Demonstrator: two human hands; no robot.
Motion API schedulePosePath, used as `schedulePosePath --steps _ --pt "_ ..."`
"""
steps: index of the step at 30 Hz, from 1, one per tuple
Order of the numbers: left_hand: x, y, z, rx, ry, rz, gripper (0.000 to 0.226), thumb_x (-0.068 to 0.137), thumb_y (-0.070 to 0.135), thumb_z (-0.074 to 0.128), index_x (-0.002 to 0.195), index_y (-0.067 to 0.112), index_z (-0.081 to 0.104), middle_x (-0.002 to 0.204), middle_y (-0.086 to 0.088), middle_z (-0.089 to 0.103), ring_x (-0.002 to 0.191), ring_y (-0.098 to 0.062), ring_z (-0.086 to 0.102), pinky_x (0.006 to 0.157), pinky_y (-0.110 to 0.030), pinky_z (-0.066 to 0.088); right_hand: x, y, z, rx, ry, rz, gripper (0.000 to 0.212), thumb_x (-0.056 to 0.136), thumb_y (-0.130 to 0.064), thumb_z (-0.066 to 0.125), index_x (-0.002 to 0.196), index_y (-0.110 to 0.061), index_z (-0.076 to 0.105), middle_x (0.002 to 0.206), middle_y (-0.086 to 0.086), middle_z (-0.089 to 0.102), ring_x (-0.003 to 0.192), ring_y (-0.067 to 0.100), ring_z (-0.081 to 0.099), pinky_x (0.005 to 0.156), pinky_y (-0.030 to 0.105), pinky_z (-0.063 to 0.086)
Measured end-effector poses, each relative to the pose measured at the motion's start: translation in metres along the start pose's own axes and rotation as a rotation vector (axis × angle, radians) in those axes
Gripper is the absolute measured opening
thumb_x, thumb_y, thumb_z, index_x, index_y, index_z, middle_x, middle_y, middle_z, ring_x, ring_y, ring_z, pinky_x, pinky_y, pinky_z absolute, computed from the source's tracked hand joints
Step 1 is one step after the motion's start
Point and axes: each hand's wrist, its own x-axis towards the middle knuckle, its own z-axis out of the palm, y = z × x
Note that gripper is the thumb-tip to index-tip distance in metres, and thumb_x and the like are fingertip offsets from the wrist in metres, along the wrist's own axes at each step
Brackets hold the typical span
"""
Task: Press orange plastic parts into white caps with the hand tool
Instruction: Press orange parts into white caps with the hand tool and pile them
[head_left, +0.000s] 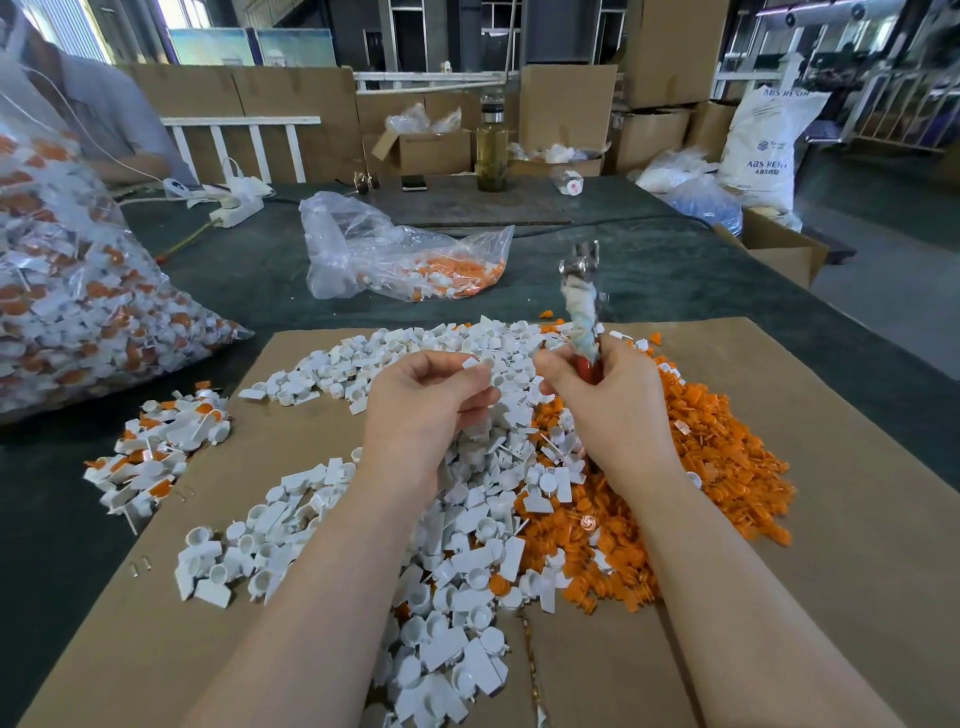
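My left hand (426, 405) pinches a small white cap (475, 364) between thumb and fingers, held above the pile. My right hand (602, 400) grips the hand tool (582, 301), a pair of metal pliers with rag-wrapped, red handles, jaws pointing up and away. The two hands are close together, a little apart. Below them a heap of white caps (452, 545) covers the middle of a cardboard sheet (857, 519). A heap of orange parts (701, 467) lies to the right of it. A small pile of assembled white-and-orange pieces (156, 457) lies at the left edge.
A large clear bag of assembled pieces (78, 312) stands at the left. A smaller open bag (395, 260) with orange and white parts lies on the green table (675, 275) beyond. A bottle (491, 150), a power strip (236, 208), cardboard boxes and a seated person are further back.
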Motion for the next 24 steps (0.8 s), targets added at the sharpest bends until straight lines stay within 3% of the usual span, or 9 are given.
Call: schedulePosePath --steps 4,7,9,11,13,15,19,24 --pt "-0.003 -0.001 0.004 0.01 0.006 -0.016 0.016 0.083 0.0 0.075 0.097 -0.001 0.068 0.075 -0.013 0.075 0.064 -0.017 0.073 0.062 -0.026 0.061 -0.003 -0.003 0.002 0.145 -0.08 -0.013 0.003 0.091 -0.024 0.068 0.088 -0.024 0.066 0.077 -0.014 0.073 0.08 0.001 0.067 0.071 0.014 0.047" --pt "-0.004 -0.001 0.005 0.001 0.013 -0.009 0.015 0.083 -0.001 0.074 0.097 -0.001 0.069 0.077 -0.015 0.075 0.066 -0.018 0.074 0.059 -0.023 0.059 -0.005 -0.005 0.002 0.213 -0.127 -0.047 0.009 0.092 -0.013 0.064 0.092 -0.022 0.064 0.082 -0.01 0.075 0.088 0.006 0.069 0.084 0.025 0.051" --pt "-0.005 -0.001 0.005 -0.005 0.015 -0.002 0.015 0.083 -0.001 0.073 0.097 -0.002 0.069 0.076 -0.014 0.075 0.066 -0.018 0.074 0.056 -0.021 0.057 -0.005 -0.004 0.003 0.166 -0.114 -0.083 0.007 0.092 -0.016 0.065 0.093 -0.022 0.064 0.082 -0.009 0.074 0.085 0.006 0.068 0.079 0.022 0.053" --pt "-0.005 -0.001 0.005 -0.004 0.014 0.012 0.013 0.083 -0.001 0.073 0.096 -0.002 0.07 0.075 -0.013 0.075 0.066 -0.017 0.074 0.057 -0.021 0.057 -0.006 -0.003 0.005 0.066 -0.067 -0.116 0.004 0.09 -0.023 0.068 0.092 -0.021 0.065 0.075 -0.015 0.069 0.073 0.0 0.064 0.064 0.014 0.048" --pt "-0.006 -0.001 0.006 0.015 0.015 0.038 0.01 0.083 0.0 0.074 0.092 0.001 0.071 0.074 -0.012 0.075 0.068 -0.018 0.074 0.06 -0.022 0.059 -0.007 -0.002 0.006 -0.062 -0.022 -0.153 0.012 0.089 -0.03 0.07 0.092 -0.02 0.065 0.067 -0.017 0.062 0.061 0.0 0.058 0.055 0.016 0.044" --pt "-0.007 -0.001 0.007 0.045 0.018 0.069 0.007 0.082 0.001 0.075 0.086 0.005 0.072 0.071 -0.009 0.075 0.068 -0.019 0.074 0.062 -0.023 0.06 -0.009 -0.002 0.008 -0.154 -0.005 -0.189 0.017 0.089 -0.034 0.069 0.092 -0.018 0.063 0.069 -0.015 0.059 0.058 0.006 0.056 0.053 0.024 0.045" --pt "-0.007 -0.001 0.007 0.136 0.04 0.153 0.011 0.08 0.004 0.079 0.081 0.014 0.073 0.07 -0.006 0.074 0.071 -0.024 0.074 0.065 -0.028 0.061 -0.011 -0.005 0.01 -0.232 0.038 -0.243 0.018 0.088 -0.033 0.07 0.084 -0.023 0.055 0.064 -0.018 0.051 0.054 0.005 0.051 0.051 0.019 0.035" --pt "-0.008 -0.004 0.009 0.312 0.075 0.272 0.016 0.078 0.014 0.081 0.077 0.028 0.074 0.068 0.005 0.074 0.07 -0.015 0.073 0.069 -0.028 0.059 -0.011 -0.007 0.01 -0.228 0.047 -0.231 0.019 0.087 -0.031 0.07 0.083 -0.02 0.055 0.067 -0.018 0.053 0.057 0.007 0.053 0.053 0.024 0.04"
